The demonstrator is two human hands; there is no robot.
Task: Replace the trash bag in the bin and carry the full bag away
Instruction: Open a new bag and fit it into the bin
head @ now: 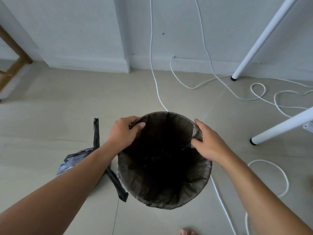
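Note:
A round bin [169, 203] stands on the floor right below me, lined with a dark trash bag [162, 160] whose edge is folded over the rim. My left hand [124, 134] pinches the bag's edge at the rim's far left. My right hand [207, 142] grips the bag's edge at the rim's right side. The full bag [74, 161], dark and shiny with long tied handles, lies on the floor left of the bin, partly hidden by my left forearm.
White cables [225, 83] snake across the tiled floor behind and to the right of the bin. Two white table legs [264, 36] stand at the right. A wooden chair frame [15, 53] is at the far left by the wall. My toes [187, 232] show at the bottom.

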